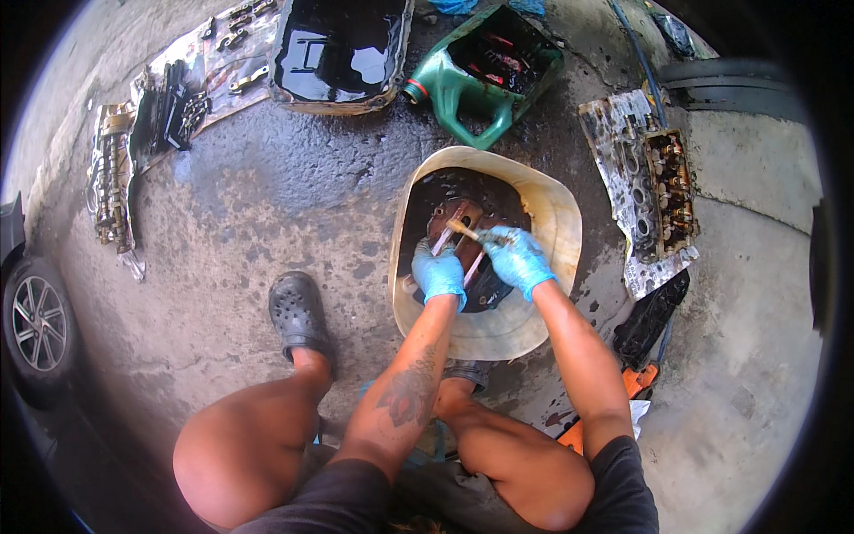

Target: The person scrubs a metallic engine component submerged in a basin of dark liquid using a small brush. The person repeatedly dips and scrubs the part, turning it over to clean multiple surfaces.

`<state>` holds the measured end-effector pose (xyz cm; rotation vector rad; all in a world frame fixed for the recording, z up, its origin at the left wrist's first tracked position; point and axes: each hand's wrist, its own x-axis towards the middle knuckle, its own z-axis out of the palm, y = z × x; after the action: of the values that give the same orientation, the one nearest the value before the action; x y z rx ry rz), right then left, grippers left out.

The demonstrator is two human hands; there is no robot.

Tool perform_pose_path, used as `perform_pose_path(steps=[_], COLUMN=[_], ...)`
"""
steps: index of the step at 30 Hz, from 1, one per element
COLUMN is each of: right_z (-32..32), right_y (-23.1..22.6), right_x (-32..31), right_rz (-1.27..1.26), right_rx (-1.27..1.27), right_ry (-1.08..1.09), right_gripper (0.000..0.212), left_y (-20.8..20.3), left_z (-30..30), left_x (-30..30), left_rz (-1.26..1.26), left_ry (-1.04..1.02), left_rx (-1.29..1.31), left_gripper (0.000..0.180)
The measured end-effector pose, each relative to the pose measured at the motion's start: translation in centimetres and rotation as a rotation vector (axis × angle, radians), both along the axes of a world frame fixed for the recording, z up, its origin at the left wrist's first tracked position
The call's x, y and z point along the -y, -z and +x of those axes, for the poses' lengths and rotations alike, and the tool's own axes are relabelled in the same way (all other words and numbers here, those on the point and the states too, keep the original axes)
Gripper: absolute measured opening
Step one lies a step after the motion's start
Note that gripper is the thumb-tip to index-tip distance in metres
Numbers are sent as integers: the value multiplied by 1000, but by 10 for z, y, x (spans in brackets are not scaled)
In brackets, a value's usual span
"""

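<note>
A pale plastic tub (558,214) stands on the concrete in front of me, with dark, oily liquid (458,180) inside. Over that liquid, my left hand (438,272), in a blue glove, grips the near left side of a reddish-brown metal engine part (466,212). My right hand (518,259), gloved the same way, is closed around a brush (460,228). The brush's light bristles point left and lie against or just above the part. My fingers hide some of the part and most of the brush handle.
Beyond the tub are a cut-open green jug (456,89) and a metal pan (391,91) of dark liquid. Engine pieces (112,178) lie at the left; an oily engine part (672,191) lies at the right. My clog (298,310) is left of the tub.
</note>
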<state>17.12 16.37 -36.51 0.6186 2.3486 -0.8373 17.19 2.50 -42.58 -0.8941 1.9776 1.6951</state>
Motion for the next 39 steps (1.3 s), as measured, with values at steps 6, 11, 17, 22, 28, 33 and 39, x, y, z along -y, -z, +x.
perform_pose_path(steps=[6, 11, 17, 22, 28, 33, 39], right_z=[-2, -5, 7, -2, 18, 32, 23], right_y=[-4, -19, 5, 7, 13, 6, 26], right_x=[8, 18, 14, 9, 17, 29, 8], right_rz=[-44, 50, -87, -61, -23, -16, -216], right_rx=[15, 54, -156, -142, -199, -185, -311], right_ry=[-136, -255, -64, 228, 147, 22, 550], right_gripper=[22, 23, 22, 22, 25, 25, 20], left_y=[-1, 0, 21, 16, -4, -14, -3], left_z=[3, 6, 9, 10, 6, 1, -13], left_x=[-2, -1, 0, -11, -5, -9, -5], left_rz=[17, 1, 88, -57, 2, 48, 69], left_ry=[-11, -54, -88, 51, -9, -62, 28], left_rx=[7, 48, 48, 68, 79, 163, 242], left_gripper=[29, 31, 31, 29, 27, 24, 26])
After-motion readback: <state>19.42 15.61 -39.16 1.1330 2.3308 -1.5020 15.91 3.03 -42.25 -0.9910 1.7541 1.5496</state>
